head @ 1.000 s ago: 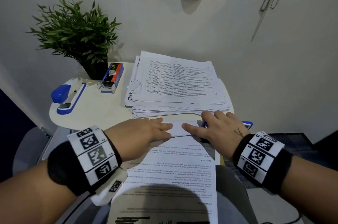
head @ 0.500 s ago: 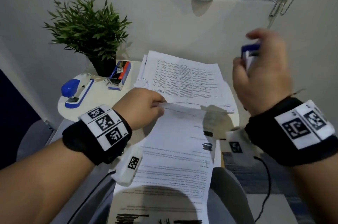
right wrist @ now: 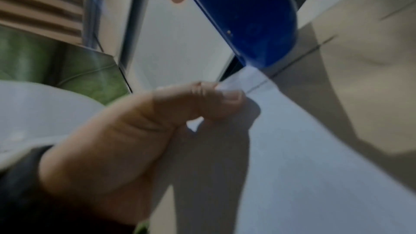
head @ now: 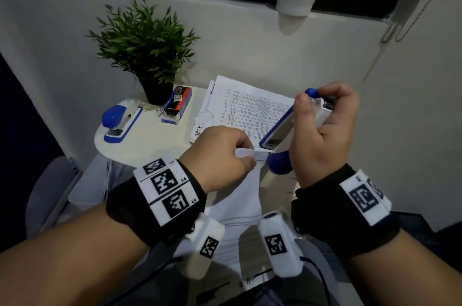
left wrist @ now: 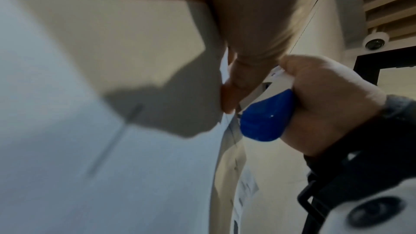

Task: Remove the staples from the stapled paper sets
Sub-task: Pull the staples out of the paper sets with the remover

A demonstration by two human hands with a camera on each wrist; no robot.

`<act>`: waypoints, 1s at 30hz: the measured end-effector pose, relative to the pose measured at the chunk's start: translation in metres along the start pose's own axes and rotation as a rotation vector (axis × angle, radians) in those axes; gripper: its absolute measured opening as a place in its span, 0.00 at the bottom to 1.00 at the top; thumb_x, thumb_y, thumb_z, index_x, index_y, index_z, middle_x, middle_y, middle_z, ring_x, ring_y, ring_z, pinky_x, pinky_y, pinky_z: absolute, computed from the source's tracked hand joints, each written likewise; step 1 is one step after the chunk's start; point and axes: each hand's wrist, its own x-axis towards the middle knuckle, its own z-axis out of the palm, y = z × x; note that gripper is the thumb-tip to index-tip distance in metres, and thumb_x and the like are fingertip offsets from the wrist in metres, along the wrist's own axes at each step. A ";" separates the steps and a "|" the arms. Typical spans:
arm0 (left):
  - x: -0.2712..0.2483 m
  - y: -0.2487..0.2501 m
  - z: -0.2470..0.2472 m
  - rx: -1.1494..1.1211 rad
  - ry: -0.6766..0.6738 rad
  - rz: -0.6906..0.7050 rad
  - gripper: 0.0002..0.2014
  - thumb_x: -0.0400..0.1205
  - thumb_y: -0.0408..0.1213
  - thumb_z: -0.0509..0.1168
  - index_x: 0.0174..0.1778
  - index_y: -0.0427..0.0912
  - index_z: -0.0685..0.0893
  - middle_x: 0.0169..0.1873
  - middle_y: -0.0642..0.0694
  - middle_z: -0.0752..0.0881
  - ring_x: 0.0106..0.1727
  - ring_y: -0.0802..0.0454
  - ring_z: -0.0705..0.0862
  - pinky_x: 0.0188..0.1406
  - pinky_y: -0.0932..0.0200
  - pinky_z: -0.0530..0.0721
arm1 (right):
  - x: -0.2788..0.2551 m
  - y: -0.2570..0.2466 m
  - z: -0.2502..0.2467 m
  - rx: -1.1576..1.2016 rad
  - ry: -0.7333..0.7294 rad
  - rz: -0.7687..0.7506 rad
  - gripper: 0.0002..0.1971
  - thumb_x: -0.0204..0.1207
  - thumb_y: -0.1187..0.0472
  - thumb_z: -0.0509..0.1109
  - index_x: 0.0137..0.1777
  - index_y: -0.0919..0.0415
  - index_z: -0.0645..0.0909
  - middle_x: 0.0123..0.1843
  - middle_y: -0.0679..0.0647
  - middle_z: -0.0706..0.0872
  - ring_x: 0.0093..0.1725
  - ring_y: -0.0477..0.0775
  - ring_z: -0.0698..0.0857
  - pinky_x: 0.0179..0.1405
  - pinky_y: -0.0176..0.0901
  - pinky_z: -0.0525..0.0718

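on the far left of the round white bench [head: 150, 148] lies a blue and white stapler [head: 121, 122], apart from the hands. just right of it stands a potted plant [head: 146, 45], with a small open staple box [head: 176, 104] at the foot of the pot. further right a stack of printed papers [head: 247, 108] rests on the bench by the wall. in front of the stack, the left hand [head: 220, 155] is closed in a pinch on the folded top corner of a stapled paper set [head: 240, 208], which hangs down from the fingers toward the person's lap. the left wrist view shows the left fingertips [left wrist: 229, 95] pressed on the sheet's edge. to the right, the right hand [head: 325, 130] is curled round a second blue and white stapler [head: 282, 130], held tilted with its rounded blue end [left wrist: 263, 118] low and just beside the pinched corner. whether the tool touches the paper i cannot tell; both wrist views are blurred there.
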 end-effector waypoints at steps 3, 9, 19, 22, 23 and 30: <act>-0.001 -0.001 0.000 -0.007 0.023 0.002 0.02 0.75 0.42 0.71 0.41 0.52 0.85 0.36 0.59 0.81 0.43 0.59 0.78 0.40 0.66 0.71 | 0.003 -0.001 -0.005 0.017 -0.010 0.052 0.09 0.76 0.58 0.65 0.50 0.46 0.69 0.45 0.41 0.76 0.46 0.41 0.78 0.51 0.36 0.77; -0.008 0.011 -0.001 -0.128 0.004 0.122 0.06 0.72 0.40 0.72 0.34 0.57 0.82 0.34 0.59 0.85 0.40 0.61 0.82 0.40 0.63 0.80 | 0.004 0.002 -0.006 -0.034 -0.039 0.048 0.03 0.77 0.55 0.62 0.46 0.46 0.71 0.42 0.41 0.78 0.41 0.29 0.76 0.45 0.23 0.71; -0.013 0.022 0.004 -0.007 -0.061 0.148 0.24 0.57 0.60 0.77 0.42 0.50 0.83 0.36 0.54 0.86 0.39 0.56 0.84 0.41 0.52 0.84 | -0.001 -0.009 0.003 0.001 -0.062 -0.067 0.02 0.77 0.52 0.61 0.45 0.47 0.70 0.40 0.41 0.76 0.41 0.31 0.76 0.45 0.23 0.71; -0.012 0.019 0.010 -0.015 0.019 0.158 0.19 0.58 0.58 0.71 0.33 0.47 0.79 0.30 0.52 0.84 0.34 0.53 0.83 0.34 0.50 0.83 | -0.005 -0.012 0.003 -0.001 -0.110 -0.078 0.04 0.76 0.51 0.62 0.48 0.47 0.70 0.41 0.39 0.76 0.42 0.31 0.77 0.46 0.25 0.72; -0.012 0.018 0.011 -0.034 0.013 0.149 0.20 0.58 0.59 0.71 0.33 0.48 0.79 0.30 0.53 0.84 0.34 0.53 0.83 0.34 0.50 0.83 | -0.004 -0.013 0.002 0.002 -0.139 -0.066 0.07 0.75 0.50 0.63 0.50 0.48 0.70 0.41 0.38 0.76 0.41 0.31 0.78 0.45 0.25 0.72; -0.011 0.013 0.012 -0.157 -0.017 0.094 0.15 0.59 0.56 0.76 0.30 0.56 0.79 0.27 0.63 0.83 0.32 0.68 0.82 0.35 0.65 0.81 | -0.005 -0.011 -0.015 -0.100 -0.403 0.132 0.27 0.61 0.34 0.66 0.56 0.47 0.72 0.39 0.35 0.87 0.42 0.37 0.85 0.45 0.45 0.83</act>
